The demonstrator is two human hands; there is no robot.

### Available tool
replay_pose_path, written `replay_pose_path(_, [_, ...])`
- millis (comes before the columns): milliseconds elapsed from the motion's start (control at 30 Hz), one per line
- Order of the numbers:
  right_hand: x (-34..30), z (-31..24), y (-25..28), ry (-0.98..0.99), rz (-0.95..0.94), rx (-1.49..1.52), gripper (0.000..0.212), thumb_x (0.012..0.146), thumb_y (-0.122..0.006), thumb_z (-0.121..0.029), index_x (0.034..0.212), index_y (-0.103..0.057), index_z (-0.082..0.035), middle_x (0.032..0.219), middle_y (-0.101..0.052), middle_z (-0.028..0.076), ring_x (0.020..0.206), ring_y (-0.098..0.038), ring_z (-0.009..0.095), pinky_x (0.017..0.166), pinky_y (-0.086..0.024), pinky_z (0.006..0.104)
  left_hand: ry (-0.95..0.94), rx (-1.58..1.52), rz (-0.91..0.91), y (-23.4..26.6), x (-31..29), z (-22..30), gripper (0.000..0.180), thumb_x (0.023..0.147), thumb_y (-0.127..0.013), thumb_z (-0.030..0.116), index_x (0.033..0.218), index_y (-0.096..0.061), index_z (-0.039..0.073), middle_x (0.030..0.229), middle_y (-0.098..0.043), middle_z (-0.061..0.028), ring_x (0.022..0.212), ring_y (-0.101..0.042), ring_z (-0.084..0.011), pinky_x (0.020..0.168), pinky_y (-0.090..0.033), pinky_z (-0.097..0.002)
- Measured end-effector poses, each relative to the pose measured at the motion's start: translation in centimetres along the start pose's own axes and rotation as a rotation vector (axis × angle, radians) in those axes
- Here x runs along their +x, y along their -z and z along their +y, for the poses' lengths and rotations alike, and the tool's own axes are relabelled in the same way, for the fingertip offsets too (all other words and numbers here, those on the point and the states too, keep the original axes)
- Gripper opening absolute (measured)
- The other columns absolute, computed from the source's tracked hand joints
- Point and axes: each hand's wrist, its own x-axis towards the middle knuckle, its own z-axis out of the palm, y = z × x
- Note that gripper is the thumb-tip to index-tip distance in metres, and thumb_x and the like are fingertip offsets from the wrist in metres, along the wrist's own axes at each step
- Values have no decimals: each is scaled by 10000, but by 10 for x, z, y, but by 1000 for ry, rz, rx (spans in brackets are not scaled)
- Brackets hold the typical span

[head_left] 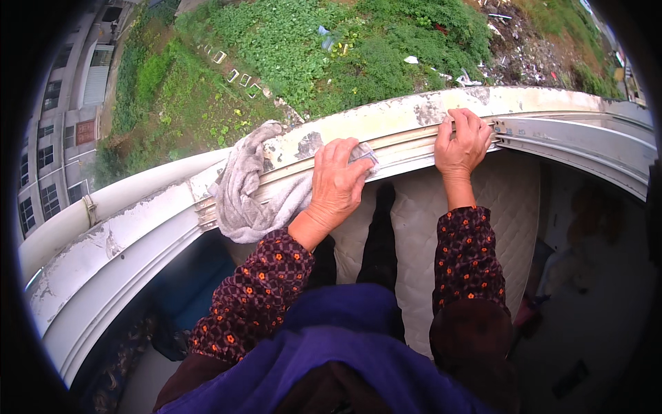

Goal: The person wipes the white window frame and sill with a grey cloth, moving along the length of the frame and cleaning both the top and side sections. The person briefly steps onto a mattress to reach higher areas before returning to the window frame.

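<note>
A light grey rag [248,186] is draped over the white window frame [400,155], bunched on its left part. My left hand [338,181] presses down on the frame's grooved track, where the rag runs in under the palm. Between thumb and forefinger a small greyish piece [363,154] sticks out; whether it belongs to the rag I cannot tell. Further right, my right hand [460,146] grips the same frame with bent fingers hooked over the track, beside the end of a metal rail [572,138].
Beyond the frame lies a weathered outer ledge [386,117] with peeling paint, then a drop to green plants and rubbish. A white pipe [117,196] runs outside at left. I stand on a pale quilted mattress [427,255]. A grey building [58,138] is at far left.
</note>
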Motion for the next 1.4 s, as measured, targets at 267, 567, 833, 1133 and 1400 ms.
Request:
replay_pose_path(267, [-1,4,0,-17,-21,-44,185,838,-666,-211,1001,-733,-152,1139,-675,12,1082,-540,292,965,-411,428,-48,271,-101,80,-58,-52,354,703,-711,18,1036,-720,137,1145,-592,-141,1206,-514,-395,1067,-351,-566])
replay_pose_path(567, [-3,6,-2,-21,-13,-6,197,819,-669,-210,994,-725,-142,1131,-662,25,1076,-536,298,961,-408,444,-51,191,-1,69,-58,-57,266,709,-727,25,959,-708,112,1186,-607,-134,1170,-542,-383,988,-415,-496])
replay_pose_path(833, [-3,7,0,13,-11,-22,170,826,-670,-193,976,-729,-138,1115,-663,25,1066,-536,299,955,-412,438,-45,153,8,20,-9,-34,332,737,-725,52,1030,-743,205,1271,-579,-134,1273,-477,-383,1064,-330,-552])
replay_pose_path(1133, [-1,3,-1,-33,-7,-9,183,824,-667,-196,982,-728,-127,1123,-663,29,1076,-540,307,949,-411,448,153,347,15,132,-79,-93,246,738,-694,-2,954,-724,113,1163,-611,-136,1178,-533,-380,1019,-403,-507])
replay_pose_path(1400, [0,-3,0,-25,-25,37,235,823,-653,-202,1033,-717,-120,1139,-660,42,1085,-538,304,958,-401,451,-84,-61,192,-33,79,29,226,760,-758,82,975,-718,139,1149,-628,-99,1060,-568,-332,868,-480,-409])
